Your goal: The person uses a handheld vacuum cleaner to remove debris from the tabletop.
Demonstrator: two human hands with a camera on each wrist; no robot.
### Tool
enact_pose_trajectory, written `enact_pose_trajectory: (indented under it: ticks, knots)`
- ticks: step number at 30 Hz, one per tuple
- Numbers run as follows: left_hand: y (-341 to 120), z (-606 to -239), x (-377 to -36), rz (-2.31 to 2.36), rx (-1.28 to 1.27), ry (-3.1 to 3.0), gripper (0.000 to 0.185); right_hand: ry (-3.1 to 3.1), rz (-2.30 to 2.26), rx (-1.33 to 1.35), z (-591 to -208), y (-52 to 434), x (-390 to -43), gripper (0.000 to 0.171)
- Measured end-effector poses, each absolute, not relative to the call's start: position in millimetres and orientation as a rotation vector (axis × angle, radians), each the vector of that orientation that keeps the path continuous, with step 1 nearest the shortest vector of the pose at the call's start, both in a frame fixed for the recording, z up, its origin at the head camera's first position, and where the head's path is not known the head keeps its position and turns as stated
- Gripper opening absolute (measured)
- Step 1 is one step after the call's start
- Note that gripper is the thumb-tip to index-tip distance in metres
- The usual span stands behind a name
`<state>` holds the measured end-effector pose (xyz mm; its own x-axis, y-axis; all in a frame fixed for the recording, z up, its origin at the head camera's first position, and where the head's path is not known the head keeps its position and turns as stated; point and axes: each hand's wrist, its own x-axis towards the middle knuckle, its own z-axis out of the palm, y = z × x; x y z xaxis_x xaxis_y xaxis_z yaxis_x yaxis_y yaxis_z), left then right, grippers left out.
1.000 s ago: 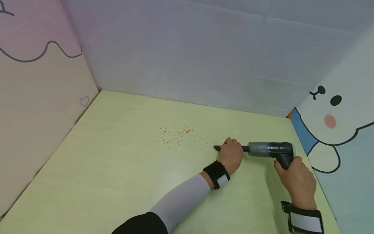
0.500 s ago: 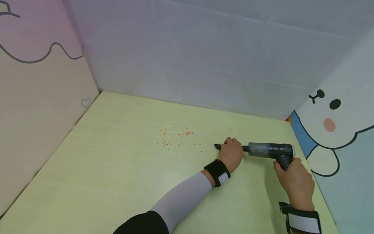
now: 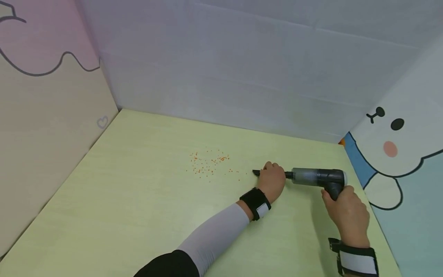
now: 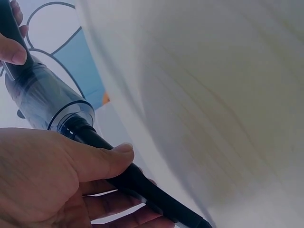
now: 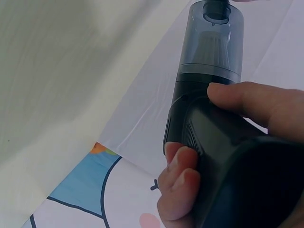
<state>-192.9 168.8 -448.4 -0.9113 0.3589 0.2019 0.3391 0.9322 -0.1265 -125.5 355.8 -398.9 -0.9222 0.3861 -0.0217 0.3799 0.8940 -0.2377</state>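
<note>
A handheld vacuum cleaner [image 3: 307, 176] with a see-through dust cup lies level over the right part of the table. My right hand [image 3: 348, 215] grips its dark pistol handle; in the right wrist view the thumb and fingers wrap the handle [image 5: 223, 137]. My left hand [image 3: 272, 181] holds the slim black nozzle [image 4: 135, 183], thumb on one side and fingers on the other in the left wrist view. The nozzle's tip [image 3: 256, 172] pokes out left of that hand, close over the table. Small orange crumbs [image 3: 204, 166] are scattered left of the tip, a few of them close to it.
The pale yellow table [image 3: 131, 215] meets a grey-white back wall [image 3: 221, 69]. A beige and pink panel [image 3: 45, 127] borders it at left. At right stands a panel [image 3: 408, 169] with a cartoon face, near my right hand.
Several orange crumbs nearest the nozzle tip, seen a second ago, are gone. Both hands and the vacuum cleaner have shifted very slightly left in the head view.
</note>
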Motion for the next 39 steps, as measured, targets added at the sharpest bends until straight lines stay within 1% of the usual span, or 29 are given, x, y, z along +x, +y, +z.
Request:
enact_pose_trajectory:
  ticks: [19,26,39]
  knots:
    - [157.7,-446.3,-193.3,0.168,-0.531,-2.886,0.018,-3.040,0.382,-0.552,-395.3,348.1,-127.9,0.063]
    - [155.8,-453.9,-191.7,0.292,-0.520,-2.834,0.017,-3.015,0.390,-0.492,-398.0,347.0,-125.6,0.060]
    - [144.7,-452.2,-182.0,0.210,-0.473,-2.875,0.017,-3.056,0.383,-0.491,-402.3,339.4,-124.5,0.060]
